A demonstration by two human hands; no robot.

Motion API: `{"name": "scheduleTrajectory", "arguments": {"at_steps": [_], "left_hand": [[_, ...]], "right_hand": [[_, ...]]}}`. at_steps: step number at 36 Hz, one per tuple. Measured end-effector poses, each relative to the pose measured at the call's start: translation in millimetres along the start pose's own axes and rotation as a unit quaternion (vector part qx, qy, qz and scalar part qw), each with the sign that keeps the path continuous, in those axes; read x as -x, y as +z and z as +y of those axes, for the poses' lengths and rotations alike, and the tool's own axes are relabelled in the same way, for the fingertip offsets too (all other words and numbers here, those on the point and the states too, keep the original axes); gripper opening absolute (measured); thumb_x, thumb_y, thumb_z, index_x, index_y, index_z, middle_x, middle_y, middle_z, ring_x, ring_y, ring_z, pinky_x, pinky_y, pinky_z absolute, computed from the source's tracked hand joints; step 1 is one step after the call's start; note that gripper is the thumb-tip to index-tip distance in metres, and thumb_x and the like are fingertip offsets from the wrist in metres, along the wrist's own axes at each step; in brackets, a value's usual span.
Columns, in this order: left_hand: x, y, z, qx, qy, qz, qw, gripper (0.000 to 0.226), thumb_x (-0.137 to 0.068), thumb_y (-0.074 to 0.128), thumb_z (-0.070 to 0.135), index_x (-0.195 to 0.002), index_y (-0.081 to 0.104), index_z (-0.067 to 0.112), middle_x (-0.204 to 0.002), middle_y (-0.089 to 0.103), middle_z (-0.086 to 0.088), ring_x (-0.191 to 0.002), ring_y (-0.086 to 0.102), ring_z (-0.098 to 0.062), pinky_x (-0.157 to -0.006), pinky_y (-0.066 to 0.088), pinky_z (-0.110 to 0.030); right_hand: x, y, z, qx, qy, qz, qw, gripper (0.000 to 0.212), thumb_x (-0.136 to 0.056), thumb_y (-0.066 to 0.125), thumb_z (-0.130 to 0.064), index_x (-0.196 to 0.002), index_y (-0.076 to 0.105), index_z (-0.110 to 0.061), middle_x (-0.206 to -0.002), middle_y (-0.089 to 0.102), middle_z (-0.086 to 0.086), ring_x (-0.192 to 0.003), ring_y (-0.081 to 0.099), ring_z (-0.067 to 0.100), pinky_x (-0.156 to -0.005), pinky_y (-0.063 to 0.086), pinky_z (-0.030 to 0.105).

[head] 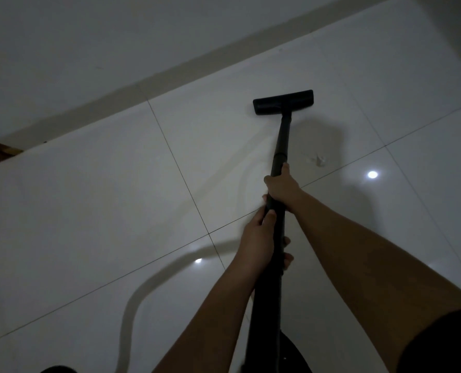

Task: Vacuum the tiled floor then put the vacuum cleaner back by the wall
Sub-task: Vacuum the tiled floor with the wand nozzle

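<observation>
A pale wall (62, 49) with beige skirting (143, 84) runs above the glossy tiled floor (89, 197). The left hand (259, 232) grips the black vacuum wand (281, 141), and the right hand (283, 188) clasps it just farther along. The floor head (283, 102) rests flat on a tile near the skirting. A small pale scrap (319, 160) lies right of the wand.

Single view from a head-worn wide-angle camera that looked forward and down onto the glossy white tiled floor (89, 211). The frame was rolled: the pale wall with beige skirting (89, 36) ran from 9 to 1 o'clock. Close to the lens, toward 5 o'clock, the left hand (256, 232) and right hand (283, 189) gripped the long black vacuum tube (282, 141).
</observation>
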State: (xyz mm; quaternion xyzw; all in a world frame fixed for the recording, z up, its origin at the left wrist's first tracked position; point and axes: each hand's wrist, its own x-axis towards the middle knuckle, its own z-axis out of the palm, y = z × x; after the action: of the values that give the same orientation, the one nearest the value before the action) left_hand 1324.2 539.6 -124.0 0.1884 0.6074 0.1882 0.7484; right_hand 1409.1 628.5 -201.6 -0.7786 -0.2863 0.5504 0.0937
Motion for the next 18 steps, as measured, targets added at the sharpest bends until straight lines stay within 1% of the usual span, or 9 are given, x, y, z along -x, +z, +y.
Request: {"name": "scheduleTrajectory", "arguments": {"at_steps": [2, 3, 6, 8, 10, 13, 15, 16, 18], "left_hand": [[-5.0, 1.0, 5.4, 0.006, 0.001, 0.000, 1.000, 0.037, -0.102, 0.031, 0.031, -0.138, 0.043, 0.026, -0.078, 0.051, -0.014, -0.046, 0.049, -0.018, -0.034, 0.040, -0.016], [-6.3, 1.5, 7.0, 0.009, 0.001, -0.001, 1.000, 0.037, -0.102, 0.031, 0.031, -0.138, 0.043, 0.026, -0.078, 0.051, -0.014, -0.048, 0.049, -0.019, -0.034, 0.040, -0.017], [-5.9, 2.1, 8.1, 0.012, 0.004, 0.000, 1.000, 0.037, -0.102, 0.031, 0.031, -0.137, 0.043, 0.028, -0.078, 0.051, -0.014, -0.047, 0.049, -0.019, -0.034, 0.041, -0.018], [-1.7, 1.2, 3.5, 0.016, 0.002, -0.001, 1.000, 0.037, -0.102, 0.032, 0.031, -0.137, 0.044, 0.027, -0.077, 0.050, -0.015, -0.046, 0.049, -0.019, -0.035, 0.041, -0.018], [6.1, 0.4, -2.7, 0.012, 0.002, -0.001, 1.000, 0.038, -0.102, 0.032, 0.032, -0.138, 0.043, 0.028, -0.077, 0.050, -0.015, -0.044, 0.049, -0.019, -0.036, 0.042, -0.018], [19.4, -1.7, -14.2, -0.010, 0.009, 0.003, 1.000, 0.038, -0.103, 0.031, 0.030, -0.138, 0.043, 0.026, -0.078, 0.051, -0.016, -0.048, 0.050, -0.018, -0.035, 0.042, -0.016], [29.8, -2.9, -22.9, -0.021, 0.017, 0.004, 1.000, 0.038, -0.103, 0.031, 0.027, -0.139, 0.042, 0.024, -0.079, 0.051, -0.016, -0.050, 0.051, -0.017, -0.034, 0.041, -0.015], [35.5, -3.5, -28.0, -0.023, 0.018, 0.003, 1.000, 0.038, -0.103, 0.030, 0.026, -0.139, 0.042, 0.023, -0.080, 0.051, -0.016, -0.050, 0.051, -0.016, -0.034, 0.041, -0.014], [47.8, -4.6, -38.8, -0.024, 0.013, -0.002, 1.000, 0.039, -0.103, 0.030, 0.027, -0.140, 0.041, 0.025, -0.077, 0.051, -0.016, -0.045, 0.050, -0.017, -0.033, 0.041, -0.015]], "right_hand": [[-6.2, -1.3, -6.3, 0.006, -0.004, 0.003, 1.000, 0.077, -0.096, 0.043, -0.018, -0.153, -0.009, -0.020, -0.110, 0.054, 0.017, -0.094, 0.065, 0.032, -0.096, 0.049, 0.045], [-7.4, -1.9, -8.6, 0.000, -0.003, 0.004, 1.000, 0.077, -0.096, 0.043, -0.017, -0.153, -0.009, -0.020, -0.107, 0.054, 0.017, -0.094, 0.065, 0.032, -0.096, 0.050, 0.046], [-4.2, -2.8, -9.4, -0.012, -0.004, 0.001, 1.000, 0.076, -0.096, 0.042, -0.017, -0.153, -0.008, -0.022, -0.121, 0.054, 0.021, -0.072, 0.062, 0.023, -0.092, 0.052, 0.044], [2.5, -3.0, -6.6, -0.001, -0.007, -0.004, 1.000, 0.075, -0.097, 0.041, -0.017, -0.153, -0.007, -0.022, -0.126, 0.054, 0.022, -0.065, 0.059, 0.020, -0.088, 0.053, 0.041], [10.4, -0.8, -1.1, 0.003, -0.007, -0.005, 1.000, 0.074, -0.097, 0.041, -0.018, -0.153, -0.007, -0.022, -0.128, 0.053, 0.022, -0.063, 0.058, 0.018, -0.078, 0.054, 0.037], [23.8, 4.6, 12.9, -0.016, -0.008, -0.011, 1.000, 0.072, -0.097, 0.043, -0.015, -0.153, -0.001, -0.019, -0.131, 0.052, 0.024, -0.073, 0.060, 0.022, -0.071, 0.053, 0.036], [34.6, 7.5, 24.8, -0.058, -0.014, -0.016, 0.998, 0.066, -0.096, 0.043, -0.010, -0.152, 0.008, -0.019, -0.135, 0.048, 0.025, -0.065, 0.051, 0.015, -0.056, 0.045, 0.026], [40.4, 9.2, 30.6, -0.059, -0.013, -0.015, 0.998, 0.064, -0.096, 0.043, -0.009, -0.151, 0.011, -0.019, -0.136, 0.047, 0.025, -0.062, 0.048, 0.012, -0.053, 0.042, 0.023], [48.2, 13.7, 43.2, -0.054, -0.010, -0.015, 0.998, 0.065, -0.096, 0.043, -0.009, -0.151, 0.011, -0.020, -0.137, 0.046, 0.026, -0.062, 0.046, 0.012, -0.053, 0.042, 0.023]]}}
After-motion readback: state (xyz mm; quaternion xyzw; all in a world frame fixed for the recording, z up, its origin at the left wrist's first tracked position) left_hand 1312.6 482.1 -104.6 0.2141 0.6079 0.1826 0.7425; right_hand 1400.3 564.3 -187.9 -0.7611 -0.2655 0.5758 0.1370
